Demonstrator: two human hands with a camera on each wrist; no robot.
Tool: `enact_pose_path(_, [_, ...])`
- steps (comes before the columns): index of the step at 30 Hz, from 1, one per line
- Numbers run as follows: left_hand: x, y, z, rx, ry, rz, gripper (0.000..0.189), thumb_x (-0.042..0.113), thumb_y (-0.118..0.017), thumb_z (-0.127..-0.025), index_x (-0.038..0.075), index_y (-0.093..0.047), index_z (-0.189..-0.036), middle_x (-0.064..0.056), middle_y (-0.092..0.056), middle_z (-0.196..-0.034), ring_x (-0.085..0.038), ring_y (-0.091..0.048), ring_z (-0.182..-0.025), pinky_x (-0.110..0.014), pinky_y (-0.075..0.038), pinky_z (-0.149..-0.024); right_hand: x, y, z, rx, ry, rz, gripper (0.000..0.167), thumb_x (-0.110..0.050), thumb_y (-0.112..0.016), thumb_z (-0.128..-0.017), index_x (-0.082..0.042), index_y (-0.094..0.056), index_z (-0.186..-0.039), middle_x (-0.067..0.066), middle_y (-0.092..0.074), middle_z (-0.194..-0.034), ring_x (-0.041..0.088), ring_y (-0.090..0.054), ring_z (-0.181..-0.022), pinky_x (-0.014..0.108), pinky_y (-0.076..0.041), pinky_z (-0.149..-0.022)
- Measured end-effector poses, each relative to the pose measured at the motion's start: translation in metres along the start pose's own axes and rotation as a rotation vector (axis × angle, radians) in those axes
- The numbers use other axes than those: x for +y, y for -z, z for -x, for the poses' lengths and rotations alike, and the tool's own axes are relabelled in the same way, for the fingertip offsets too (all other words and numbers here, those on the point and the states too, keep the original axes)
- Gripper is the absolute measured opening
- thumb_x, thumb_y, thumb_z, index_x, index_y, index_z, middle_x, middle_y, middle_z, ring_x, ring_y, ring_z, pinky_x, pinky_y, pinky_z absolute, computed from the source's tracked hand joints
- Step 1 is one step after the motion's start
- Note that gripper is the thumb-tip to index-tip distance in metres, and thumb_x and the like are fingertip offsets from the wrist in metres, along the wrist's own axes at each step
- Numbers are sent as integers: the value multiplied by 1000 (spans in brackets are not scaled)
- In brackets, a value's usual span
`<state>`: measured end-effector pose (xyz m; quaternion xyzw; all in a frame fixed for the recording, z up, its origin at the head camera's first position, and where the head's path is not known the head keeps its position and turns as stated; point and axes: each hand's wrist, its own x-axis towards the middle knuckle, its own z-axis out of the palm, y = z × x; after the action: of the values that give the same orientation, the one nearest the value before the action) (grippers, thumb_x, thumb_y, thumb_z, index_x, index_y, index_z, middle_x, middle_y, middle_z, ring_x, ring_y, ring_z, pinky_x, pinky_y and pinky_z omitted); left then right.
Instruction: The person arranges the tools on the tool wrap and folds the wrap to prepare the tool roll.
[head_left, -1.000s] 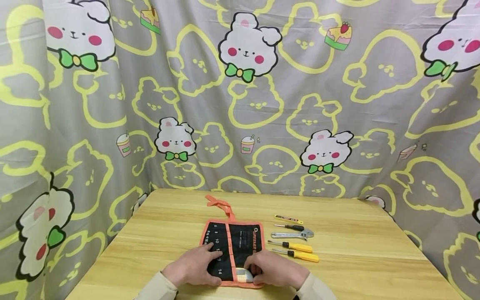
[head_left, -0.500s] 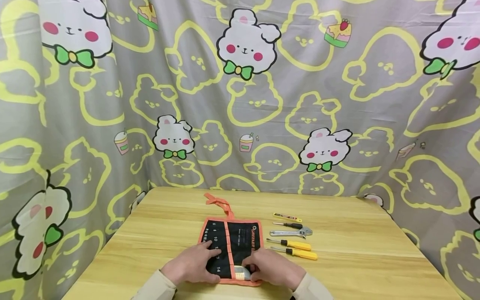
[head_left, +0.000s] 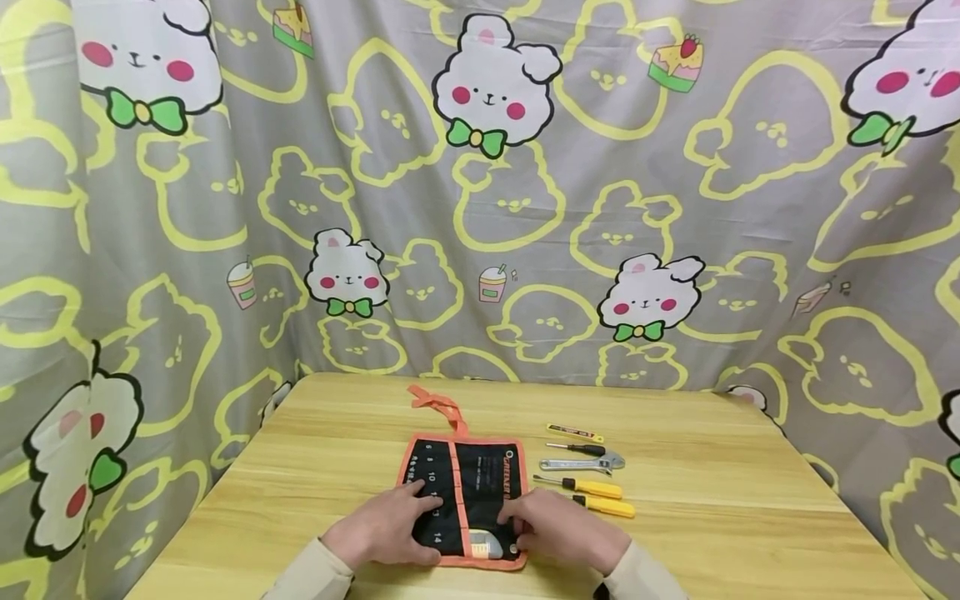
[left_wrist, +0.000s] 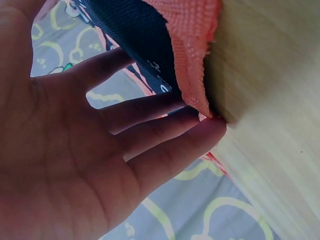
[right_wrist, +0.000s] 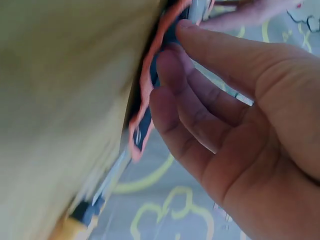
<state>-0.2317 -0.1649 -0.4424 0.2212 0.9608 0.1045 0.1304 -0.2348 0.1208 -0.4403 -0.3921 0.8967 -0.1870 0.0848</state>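
A black tool roll (head_left: 480, 492) with orange trim and printed size numbers lies flat on the table. My left hand (head_left: 386, 521) rests on its left half, fingers spread; in the left wrist view the fingertips of the left hand (left_wrist: 115, 140) reach the orange trim. A grey, rounded tool end (head_left: 487, 543) with a pale yellow ribbed part sticks out of the lowest pocket on the roll's right half. Just right of it, my right hand (head_left: 558, 525) is over the roll's right edge. The right wrist view has the right hand (right_wrist: 235, 115) with fingers loosely bent, close to the edge, gripping nothing.
Right of the roll lie a small yellow case (head_left: 575, 433), a black-handled screwdriver (head_left: 585, 450), an adjustable wrench (head_left: 581, 464) and two yellow-handled screwdrivers, one (head_left: 596, 488) above the other (head_left: 606, 506). An orange tie strap (head_left: 442, 407) extends behind the roll. A patterned curtain (head_left: 480, 208) surrounds the wooden table (head_left: 300, 467).
My right hand has let go of the grey tool end and shifted right, uncovering more of it and now hiding the nearest screwdriver's shaft. The left hand stays in place.
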Motion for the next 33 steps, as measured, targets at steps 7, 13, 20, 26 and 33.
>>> enact_pose_path(7, [1, 0, -1, 8, -4, -11, 70, 55, -82, -79, 21, -65, -138, -22, -52, -149, -43, -54, -132, -58, -47, -105, 28, 20, 29, 110, 29, 18, 30, -1, -78, -88, -7, -73, -117, -2, -69, -93, -2, -60, -78, 20, -53, -69])
enact_pose_path(13, [1, 0, -1, 2, -3, -1, 71, 56, -81, -80, 21, -65, -139, -21, -52, -149, -43, -53, -133, -58, -47, -105, 50, 33, 54, 187, 22, 55, 29, -4, -79, -87, -9, -73, -114, -2, -64, -95, 0, -55, -78, 21, -50, -66])
enact_pose_path(20, [0, 0, -1, 19, -7, 4, 77, 57, -82, -78, 18, -61, -141, -20, -53, -147, -41, -53, -133, -59, -47, -104, 74, 42, 76, 238, -32, 113, 23, -11, -82, -86, -10, -72, -107, -5, -59, -91, 4, -54, -77, 24, -47, -64])
enact_pose_path(26, [0, -1, -1, 32, -14, -10, 81, 60, -82, -76, 13, -62, -140, -18, -55, -144, -38, -55, -130, -57, -48, -104, 90, 48, 90, 229, -101, 108, 25, -16, -82, -86, -10, -72, -108, -3, -62, -94, 10, -57, -79, 28, -47, -63])
enact_pose_path(33, [0, -1, -1, 34, -24, -32, 78, 60, -81, -77, 14, -64, -138, -18, -55, -143, -38, -55, -129, -56, -48, -104, 101, 46, 91, 231, -123, 114, 24, -15, -83, -85, -9, -72, -105, -2, -62, -96, 13, -59, -82, 29, -50, -65])
